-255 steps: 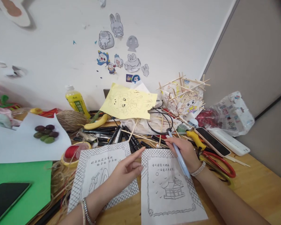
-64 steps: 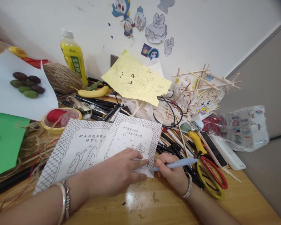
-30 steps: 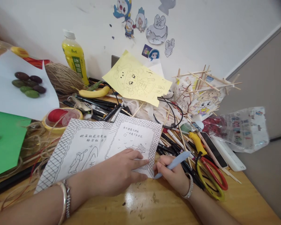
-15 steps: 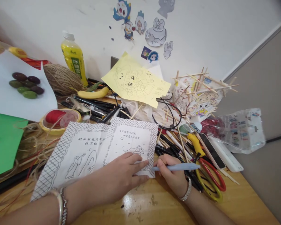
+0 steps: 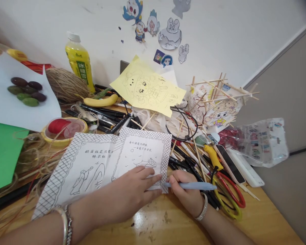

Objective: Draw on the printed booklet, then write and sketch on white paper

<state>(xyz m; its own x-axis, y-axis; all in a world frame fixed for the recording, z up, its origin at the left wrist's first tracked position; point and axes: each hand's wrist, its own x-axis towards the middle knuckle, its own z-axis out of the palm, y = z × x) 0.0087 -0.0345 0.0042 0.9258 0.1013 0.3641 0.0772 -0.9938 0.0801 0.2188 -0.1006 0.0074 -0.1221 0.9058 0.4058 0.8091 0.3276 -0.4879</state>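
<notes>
Two white sheets with black line drawings and cross-hatched borders lie overlapping on the wooden table; the right sheet (image 5: 146, 151) shows a house, the left sheet (image 5: 88, 166) a figure. My left hand (image 5: 129, 195) lies flat with fingers stretched out on the lower part of the right sheet, pinning it. My right hand (image 5: 186, 192) is closed round a light blue pen (image 5: 191, 185), whose tip touches the sheet's lower right corner beside my left fingertips.
Black markers (image 5: 104, 117), wooden sticks and a stick-framed paper craft (image 5: 219, 102) crowd the table behind. A yellow drawing (image 5: 148, 86), yellow bottle (image 5: 79, 63), twine ball (image 5: 66, 85), tape roll (image 5: 65, 127), red and yellow scissors (image 5: 231, 200), phone (image 5: 228, 161) and green paper (image 5: 2, 149) surround the sheets.
Since 8.5 s ago the sheets were slid together and overlapped, and my left hand now pins them. In the last second the pen's shaft swung up and back down to level.
</notes>
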